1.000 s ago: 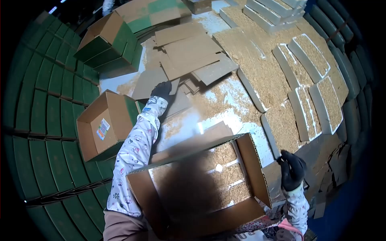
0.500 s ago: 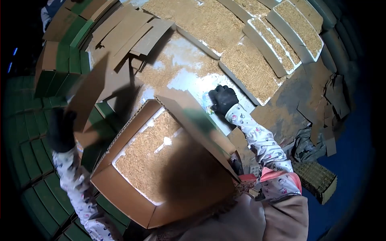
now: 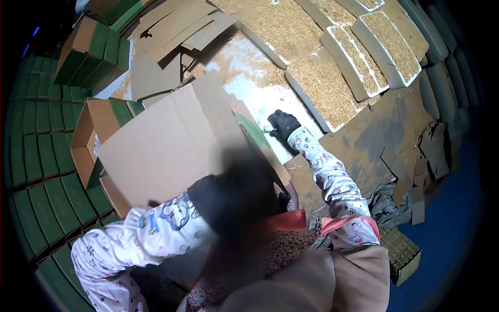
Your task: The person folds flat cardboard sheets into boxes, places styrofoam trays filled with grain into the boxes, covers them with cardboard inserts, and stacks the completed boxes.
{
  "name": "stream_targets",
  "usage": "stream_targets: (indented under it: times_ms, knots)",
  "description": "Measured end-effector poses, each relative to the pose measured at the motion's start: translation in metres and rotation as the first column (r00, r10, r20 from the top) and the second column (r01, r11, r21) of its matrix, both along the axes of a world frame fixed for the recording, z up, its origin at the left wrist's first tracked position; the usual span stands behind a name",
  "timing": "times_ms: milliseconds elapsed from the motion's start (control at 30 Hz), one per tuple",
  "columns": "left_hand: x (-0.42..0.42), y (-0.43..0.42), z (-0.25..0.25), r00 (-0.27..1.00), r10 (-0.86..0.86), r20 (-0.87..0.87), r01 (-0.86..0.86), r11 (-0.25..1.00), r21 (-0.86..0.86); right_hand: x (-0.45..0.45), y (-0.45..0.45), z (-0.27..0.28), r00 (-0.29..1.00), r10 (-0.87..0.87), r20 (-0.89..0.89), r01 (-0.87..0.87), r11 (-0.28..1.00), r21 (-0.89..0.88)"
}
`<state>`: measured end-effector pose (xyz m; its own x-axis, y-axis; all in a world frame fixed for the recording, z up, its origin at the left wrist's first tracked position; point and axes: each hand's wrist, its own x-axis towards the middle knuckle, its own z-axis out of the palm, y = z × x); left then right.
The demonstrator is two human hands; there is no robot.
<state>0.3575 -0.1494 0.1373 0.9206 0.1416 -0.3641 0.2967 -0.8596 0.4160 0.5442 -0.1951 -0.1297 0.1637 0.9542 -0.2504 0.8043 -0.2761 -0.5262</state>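
Observation:
A plain cardboard panel [image 3: 161, 140] covers the top of the box in front of me; I cannot tell if it is a flap or a loose sheet. The box's raised side flap [image 3: 210, 106] stands beside it. My left hand [image 3: 236, 200], in a black glove, is over the near right part of the panel, its fingers smeared by motion. Farther off, my right hand [image 3: 284, 125], also black-gloved, rests on the white work surface [image 3: 260, 88] with curled fingers. Small coloured print shows by its fingertips; what it holds, if anything, is hidden.
White trays [image 3: 358, 62] of tan, grain-like material stand at the back right. Flat cardboard sheets [image 3: 179, 31] lie at the back left. Green-and-brown boxes [image 3: 47, 151] are stacked on the left, with an open box [image 3: 86, 135] closer by. Grey plastic [image 3: 390, 203] lies at right.
My left hand has swung from the far left across the box. The cardboard panel now hides the tan-filled tray seen inside it earlier. My right hand stays at nearly the same spot.

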Motion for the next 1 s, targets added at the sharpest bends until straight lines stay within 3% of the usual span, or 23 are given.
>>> stream_targets:
  times_ms: [33,67,133,200,233,333,367,400,433,467,500,567,633,667,767,867,967,1000]
  knots:
    - [0.001,-0.002,-0.01,0.999,0.015,0.052,-0.013,0.999,-0.03,-0.001,-0.001,-0.003,0.999,-0.046,-0.028,0.048,0.997,0.067]
    - [0.0,-0.003,-0.015,0.995,0.031,0.093,-0.026,0.998,-0.052,0.001,0.002,0.009,0.998,-0.034,-0.048,0.028,0.993,-0.111]
    - [-0.005,-0.001,-0.014,0.984,0.086,0.156,-0.068,0.991,-0.116,0.003,0.002,0.007,0.998,-0.009,-0.061,0.002,0.994,-0.108]
    - [-0.017,0.006,-0.011,0.946,0.319,0.049,-0.3,0.924,-0.237,0.004,0.001,0.005,0.998,0.018,-0.064,-0.025,0.995,-0.101]
    - [-0.024,0.008,-0.012,0.861,0.495,-0.119,-0.507,0.816,-0.279,0.004,0.0,0.01,1.0,0.014,0.005,-0.014,0.999,-0.037]
    - [-0.043,0.009,-0.032,0.927,0.369,0.072,-0.333,0.895,-0.298,0.001,0.003,0.014,0.972,-0.019,0.236,-0.026,0.982,0.187]
    - [-0.041,0.008,-0.027,0.938,0.326,0.121,-0.281,0.915,-0.288,-0.003,0.003,-0.008,0.958,0.0,0.288,-0.042,0.99,0.138]
    - [-0.044,0.015,-0.01,0.964,0.243,-0.109,-0.264,0.92,-0.29,-0.006,0.002,-0.034,0.941,0.019,0.337,-0.051,0.995,0.087]
    - [-0.049,0.021,0.0,0.982,0.183,0.054,-0.159,0.942,-0.296,-0.006,0.002,-0.047,0.92,0.036,0.39,-0.055,0.998,0.039]
    - [-0.056,0.03,0.012,0.991,0.092,0.094,-0.081,0.989,-0.12,-0.01,0.008,-0.009,0.978,-0.061,0.201,0.105,0.971,-0.215]
    - [-0.066,0.036,0.024,0.994,-0.004,0.113,-0.003,0.998,0.059,-0.013,0.003,-0.003,0.962,-0.009,0.273,0.069,0.975,-0.211]
    - [-0.088,0.04,0.044,0.998,0.013,0.058,-0.031,0.944,0.329,-0.01,-0.004,-0.028,0.946,0.092,0.311,-0.043,0.986,-0.161]
    - [-0.126,0.036,0.048,0.966,0.227,-0.126,-0.151,0.886,0.439,-0.007,-0.005,-0.029,0.95,0.111,0.293,-0.066,0.985,-0.16]
    - [-0.14,0.035,0.047,0.941,0.251,-0.227,-0.137,0.896,0.422,-0.006,-0.003,-0.025,0.958,0.112,0.263,-0.072,0.985,-0.16]
    - [-0.148,0.023,0.035,0.931,0.198,-0.306,0.008,0.828,0.56,-0.001,0.001,-0.014,0.986,0.104,0.132,-0.077,0.978,-0.194]
    - [-0.149,0.024,0.021,0.919,0.176,-0.354,0.007,0.888,0.46,-0.001,0.006,-0.008,0.997,0.056,0.056,-0.043,0.976,-0.212]
    - [-0.15,0.022,0.009,0.902,0.168,-0.398,0.057,0.866,0.496,-0.013,0.003,0.022,0.989,-0.076,0.125,0.107,0.959,-0.262]
    - [-0.148,0.022,0.01,0.899,0.172,-0.402,0.049,0.874,0.484,-0.017,-0.001,0.021,0.982,-0.118,0.15,0.147,0.968,-0.204]
